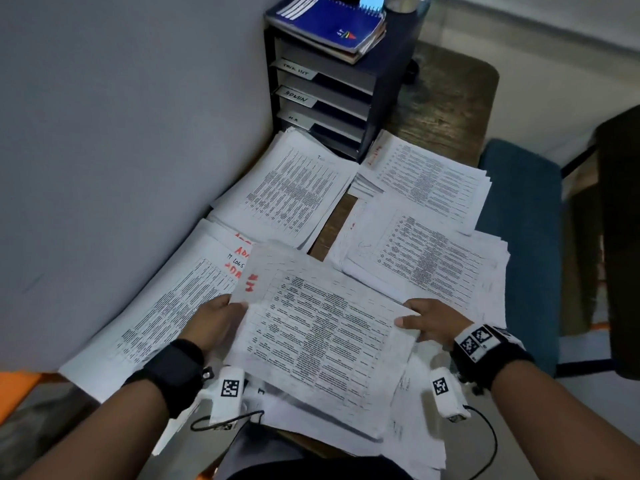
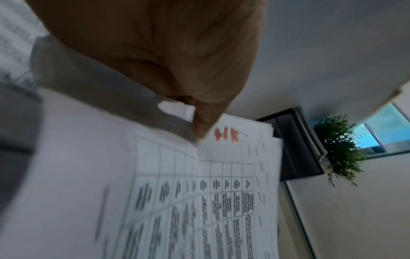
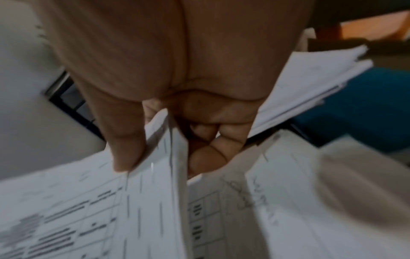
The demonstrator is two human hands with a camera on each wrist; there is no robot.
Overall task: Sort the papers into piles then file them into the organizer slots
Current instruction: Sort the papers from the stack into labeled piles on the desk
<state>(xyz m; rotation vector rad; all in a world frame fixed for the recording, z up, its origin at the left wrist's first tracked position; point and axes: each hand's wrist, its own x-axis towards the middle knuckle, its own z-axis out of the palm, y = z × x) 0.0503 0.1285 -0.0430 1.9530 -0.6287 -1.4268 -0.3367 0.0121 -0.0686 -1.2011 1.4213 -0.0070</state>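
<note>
Papers [image 1: 322, 327] pinched by both hands; left wrist view alone shows red "HR" clearly

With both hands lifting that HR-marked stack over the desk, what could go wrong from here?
1. The loose stack of printed sheets marked HR in red is held only at its edges by the left hand and right hand; its sheets are already fanned, so some may slip out.
2. The white paper piles on the wooden desk overlap; the pile marked ADMIN in red lies partly under the held stack, so categories could mix.
</note>
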